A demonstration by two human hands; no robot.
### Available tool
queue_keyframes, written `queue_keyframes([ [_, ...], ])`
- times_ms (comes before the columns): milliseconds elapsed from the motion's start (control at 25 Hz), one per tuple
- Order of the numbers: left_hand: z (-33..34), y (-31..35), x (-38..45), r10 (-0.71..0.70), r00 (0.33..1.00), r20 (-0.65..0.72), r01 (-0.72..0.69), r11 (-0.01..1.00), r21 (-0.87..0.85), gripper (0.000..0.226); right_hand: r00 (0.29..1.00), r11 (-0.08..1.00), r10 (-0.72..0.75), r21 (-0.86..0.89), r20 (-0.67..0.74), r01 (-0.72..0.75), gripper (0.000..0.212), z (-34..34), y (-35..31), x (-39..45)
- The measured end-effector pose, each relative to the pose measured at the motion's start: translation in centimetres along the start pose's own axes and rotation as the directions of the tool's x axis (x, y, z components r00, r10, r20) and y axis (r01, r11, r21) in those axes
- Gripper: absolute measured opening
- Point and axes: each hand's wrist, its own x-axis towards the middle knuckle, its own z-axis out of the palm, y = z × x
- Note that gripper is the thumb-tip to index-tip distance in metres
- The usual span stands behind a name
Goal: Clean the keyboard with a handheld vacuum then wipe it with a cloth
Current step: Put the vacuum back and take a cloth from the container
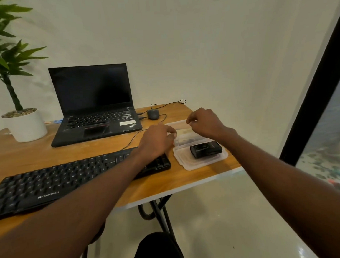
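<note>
Head cam: black keyboard (pixel 74 176) lies lower left on wooden table (pixel 108 150). Left hand (pixel 156 141) hovers over its right end, fingers curled at clear plastic box (pixel 187 139); grip unclear. Right hand (pixel 205 121) above box, fingers loosely curled, holding nothing visible. Black handheld vacuum (pixel 205 149) sits on lid (pixel 201 162). Laptop (pixel 93 104) upper left.

Wooden table (pixel 21 159) on black metal legs (pixel 160 216), set against a pale wall (pixel 200 41). Open black laptop (pixel 95 104), screen dark, at the table's back. Grey wired mouse (pixel 153 114) just right of the laptop, its cable looping behind. Green plant (pixel 6 51) in a white pot (pixel 26 126), pebbles on top, at the back-left corner. Glossy pale floor (pixel 226 213).
</note>
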Motion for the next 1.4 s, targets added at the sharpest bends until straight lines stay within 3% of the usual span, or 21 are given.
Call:
queue_keyframes([
  [160, -0.1, -0.6, 1.3, -0.021, 0.999, 0.032, 0.021, 1.000, -0.013, 0.021, 0.966, 0.958, 0.000, -0.277, 0.259, 0.074, 0.021, 2.5, 0.7, 4.1],
  [400, -0.6, -0.4, 1.7, 0.015, 0.997, 0.070, -0.016, 1.000, 0.013, 0.021, 0.925, 0.924, 0.049, -0.368, 0.376, 0.101, 0.028, 2.9, 0.2, 6.8],
  [600, -1.1, -0.4, 1.1, 0.022, 0.999, 0.045, -0.023, 0.999, 0.026, 0.040, 0.973, 0.979, 0.032, -0.204, 0.227, 0.015, 0.022, 0.5, -0.8, 6.3],
  [720, -1.5, -0.5, -0.3, -0.059, 0.989, -0.136, 0.033, 0.982, -0.185, 0.045, 0.998, 0.999, -0.007, 0.035, 0.061, 0.005, 0.008, -1.9, -2.5, 4.3],
  [800, -2.6, -0.7, -1.4, -0.186, 0.967, -0.176, 0.094, 0.896, -0.434, 0.052, 1.000, 0.957, -0.008, 0.290, 0.023, 0.001, 0.011, -3.3, -4.4, 2.5],
  [920, -5.7, -1.5, -3.3, -0.280, 0.960, 0.015, 0.167, 0.530, -0.831, 0.054, 0.984, 0.716, 0.007, 0.686, 0.179, -0.130, 0.017, -4.0, -8.4, -0.7],
  [1000, -7.5, -2.9, -5.0, -0.290, 0.953, 0.081, 0.179, 0.328, -0.927, 0.043, 0.964, 0.631, -0.031, 0.753, 0.262, -0.185, 0.021, -2.8, -11.0, -2.6],
  [1080, -9.3, -5.0, -7.7, -0.361, 0.930, 0.068, 0.175, 0.273, -0.946, 0.032, 0.938, 0.517, -0.065, 0.815, 0.341, -0.261, 0.028, -0.2, -13.8, -4.0],
  [1160, -10.9, -7.2, -10.9, -0.407, 0.911, 0.059, 0.205, 0.324, -0.924, 0.026, 0.889, 0.360, -0.111, 0.852, 0.443, -0.380, 0.039, 2.7, -16.6, -5.4],
  [1200, -11.7, -8.4, -12.5, -0.412, 0.910, 0.038, 0.221, 0.406, -0.887, 0.025, 0.872, 0.329, -0.119, 0.847, 0.476, -0.417, 0.043, 4.0, -18.0, -6.0],
  [1320, -14.6, -13.4, -17.4, -0.447, 0.886, -0.119, 0.269, 0.707, -0.654, 0.019, 0.893, 0.445, -0.067, 0.814, 0.446, -0.373, 0.039, 7.2, -22.3, -7.2],
  [1400, -16.6, -18.2, -20.7, -0.472, 0.858, -0.202, 0.332, 0.810, -0.483, 0.032, 0.935, 0.573, -0.048, 0.777, 0.350, -0.262, 0.033, 8.9, -24.8, -7.4],
])
